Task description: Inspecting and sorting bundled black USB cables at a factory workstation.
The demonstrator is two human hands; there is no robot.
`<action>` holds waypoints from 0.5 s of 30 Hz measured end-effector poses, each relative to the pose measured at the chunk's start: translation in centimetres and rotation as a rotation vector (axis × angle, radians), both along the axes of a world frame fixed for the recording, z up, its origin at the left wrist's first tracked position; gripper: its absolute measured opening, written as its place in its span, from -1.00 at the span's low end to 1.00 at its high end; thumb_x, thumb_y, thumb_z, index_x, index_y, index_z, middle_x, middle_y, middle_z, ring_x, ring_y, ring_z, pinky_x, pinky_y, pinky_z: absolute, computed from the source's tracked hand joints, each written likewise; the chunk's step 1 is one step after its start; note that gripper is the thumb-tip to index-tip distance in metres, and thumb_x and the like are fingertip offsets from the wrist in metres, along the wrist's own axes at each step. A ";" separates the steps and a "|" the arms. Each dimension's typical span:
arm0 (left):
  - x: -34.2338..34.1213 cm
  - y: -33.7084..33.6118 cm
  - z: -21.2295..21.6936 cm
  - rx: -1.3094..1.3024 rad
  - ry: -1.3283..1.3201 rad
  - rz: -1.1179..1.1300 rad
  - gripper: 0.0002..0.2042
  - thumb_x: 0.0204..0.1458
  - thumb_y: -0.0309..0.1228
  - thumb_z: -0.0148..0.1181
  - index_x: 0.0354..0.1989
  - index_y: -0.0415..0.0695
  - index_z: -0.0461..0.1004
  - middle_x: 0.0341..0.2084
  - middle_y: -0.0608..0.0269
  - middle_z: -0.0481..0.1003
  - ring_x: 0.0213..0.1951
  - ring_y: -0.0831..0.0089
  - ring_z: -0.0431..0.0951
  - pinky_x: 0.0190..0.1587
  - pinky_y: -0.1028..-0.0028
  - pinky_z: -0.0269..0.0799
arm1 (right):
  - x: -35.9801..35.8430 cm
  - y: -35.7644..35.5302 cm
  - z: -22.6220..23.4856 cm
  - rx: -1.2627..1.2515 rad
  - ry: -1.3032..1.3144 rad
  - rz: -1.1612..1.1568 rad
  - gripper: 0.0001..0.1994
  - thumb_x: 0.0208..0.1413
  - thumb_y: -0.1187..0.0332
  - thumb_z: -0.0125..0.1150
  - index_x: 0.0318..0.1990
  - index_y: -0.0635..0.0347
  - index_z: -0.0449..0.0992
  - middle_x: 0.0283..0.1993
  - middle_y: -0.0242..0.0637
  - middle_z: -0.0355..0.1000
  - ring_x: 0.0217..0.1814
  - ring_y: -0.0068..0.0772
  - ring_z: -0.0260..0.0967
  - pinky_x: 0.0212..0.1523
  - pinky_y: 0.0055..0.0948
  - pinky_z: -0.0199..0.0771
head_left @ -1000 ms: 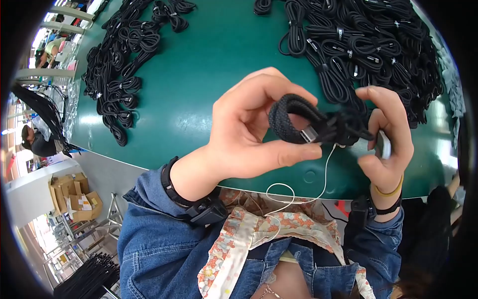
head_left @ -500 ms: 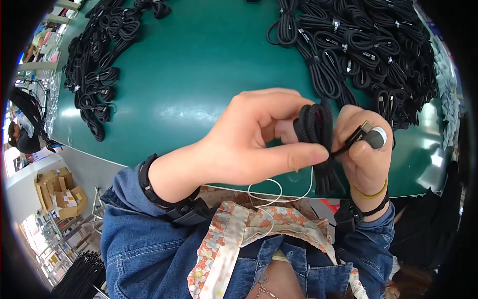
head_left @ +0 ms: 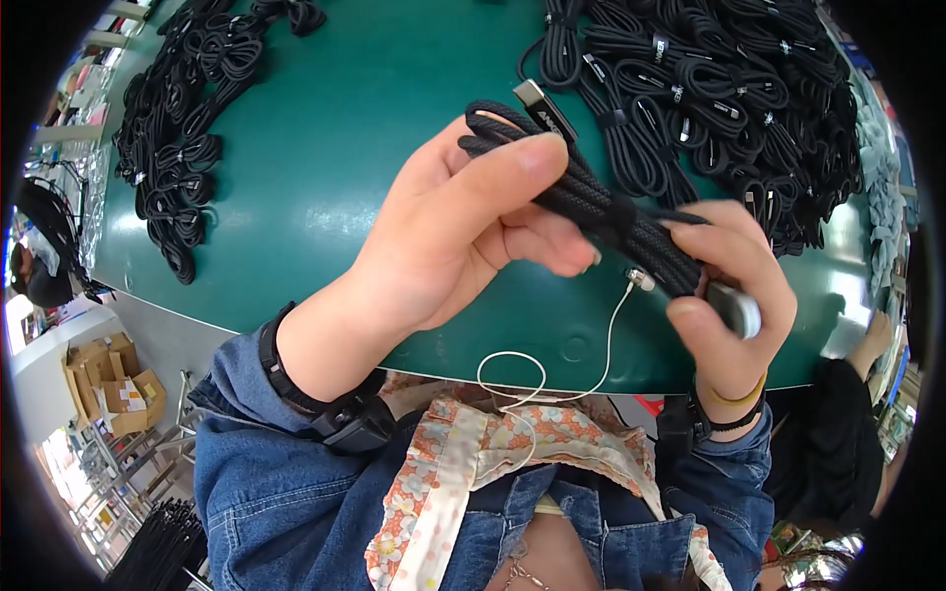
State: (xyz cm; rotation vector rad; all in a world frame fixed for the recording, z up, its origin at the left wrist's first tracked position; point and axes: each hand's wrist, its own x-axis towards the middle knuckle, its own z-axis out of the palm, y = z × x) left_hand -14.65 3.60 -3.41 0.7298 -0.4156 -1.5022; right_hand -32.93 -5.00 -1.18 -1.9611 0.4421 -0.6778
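Note:
A coiled black braided cable (head_left: pixel 645 241), tied round its middle with a dark band, is held slantwise above the green table. My left hand (head_left: pixel 414 231) is closed on its upper end, thumb across the loops. A metal-tipped plug (head_left: pixel 532 97) sticks out past that thumb. At the lower end, my right hand (head_left: pixel 751 261) grips the coil between thumb and fingers. A grey object with a white rim (head_left: pixel 737 311) also sits in that hand; I cannot make out its kind. Below the coil lies a small metallic piece (head_left: pixel 641 279) on a thin white cord (head_left: pixel 609 345).
Bundled black cables (head_left: pixel 729 89) are heaped at the far right of the green table (head_left: pixel 394 108). More cable bundles (head_left: pixel 192 148) run along the left. Cardboard boxes (head_left: pixel 116 384) stand on the floor at left. Another person's dark sleeve (head_left: pixel 847 433) shows at the right edge.
The coil has turned from upright to slanting, and its plug now points up at the far left end. My left hand has shifted to the coil's upper end. The small metallic piece has come into view.

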 end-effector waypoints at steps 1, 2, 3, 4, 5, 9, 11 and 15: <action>0.0 0.0 0.0 0.019 0.082 -0.008 -0.78 -0.03 -0.34 -0.02 -0.39 -0.28 0.25 -0.56 0.13 0.41 -0.60 0.40 0.47 -0.53 0.57 0.40 | -0.2 0.2 -0.4 0.091 -0.034 -0.051 -0.59 -0.27 0.28 0.23 -0.26 0.38 0.35 -0.43 -0.26 0.31 -0.57 -0.71 0.09 -0.62 -0.76 0.05; 0.1 0.0 0.0 0.016 0.082 -0.007 -0.78 -0.03 -0.34 -0.02 -0.39 -0.28 0.25 -0.56 0.13 0.41 -0.60 0.40 0.47 -0.53 0.57 0.40 | -0.4 0.3 -0.5 0.182 -0.066 -0.103 -0.58 -0.31 0.41 0.26 -0.21 0.39 0.36 -0.41 -0.27 0.33 -0.59 -0.76 0.08 -0.63 -0.79 0.04; 0.3 0.1 0.0 0.005 0.070 -0.054 -0.77 -0.02 -0.32 -0.04 -0.39 -0.28 0.24 -0.57 0.12 0.41 -0.63 0.38 0.46 -0.55 0.55 0.40 | -0.5 0.4 -0.5 0.179 -0.064 -0.103 -0.58 -0.31 0.41 0.26 -0.21 0.39 0.36 -0.41 -0.27 0.33 -0.59 -0.76 0.08 -0.63 -0.79 0.04; 0.5 0.3 0.0 -0.005 0.058 -0.103 -0.75 -0.01 -0.29 -0.06 -0.40 -0.28 0.23 -0.58 0.11 0.41 -0.65 0.36 0.46 -0.56 0.54 0.40 | -0.6 0.6 -0.4 0.350 -0.092 -0.106 -0.59 -0.30 0.43 0.24 -0.20 0.38 0.35 -0.41 -0.28 0.33 -0.59 -0.77 0.08 -0.62 -0.79 0.04; 0.6 0.5 0.0 -0.017 0.046 -0.153 -0.74 -0.01 -0.27 -0.07 -0.40 -0.28 0.23 -0.59 0.09 0.40 -0.67 0.34 0.45 -0.58 0.53 0.40 | -0.7 0.8 -0.4 0.521 -0.119 -0.111 -0.59 -0.29 0.45 0.23 -0.19 0.38 0.35 -0.42 -0.30 0.33 -0.59 -0.77 0.08 -0.61 -0.80 0.04; 0.4 0.8 0.9 -0.011 -0.292 -0.060 -0.64 0.02 -0.12 -0.23 -0.44 -0.24 0.17 -0.59 0.09 0.34 -0.77 0.35 0.38 -0.68 0.56 0.32 | 0.0 1.3 0.8 0.368 -0.023 -0.152 -0.65 -0.26 0.51 0.19 -0.21 0.35 0.36 -0.48 -0.35 0.33 -0.62 -0.79 0.10 -0.60 -0.81 0.09; 0.9 0.3 -0.2 -0.050 -0.262 -0.073 -0.68 0.05 -0.17 -0.26 -0.43 -0.23 0.17 -0.57 0.07 0.35 -0.74 0.33 0.40 -0.65 0.53 0.34 | 0.0 -0.3 0.6 0.272 0.124 -0.004 -0.61 -0.24 0.40 0.12 -0.18 0.39 0.34 -0.43 -0.34 0.33 -0.55 -0.70 0.20 -0.55 -0.75 0.16; 0.4 0.4 1.2 -0.082 -0.163 -0.104 -0.71 0.05 -0.19 -0.23 -0.38 -0.22 0.19 -0.50 0.08 0.35 -0.61 0.34 0.44 -0.53 0.48 0.38 | -0.8 -1.9 2.5 0.338 0.095 -0.051 -0.67 -0.19 0.39 0.09 -0.20 0.36 0.35 -0.46 -0.34 0.33 -0.64 -0.73 0.13 -0.62 -0.74 0.13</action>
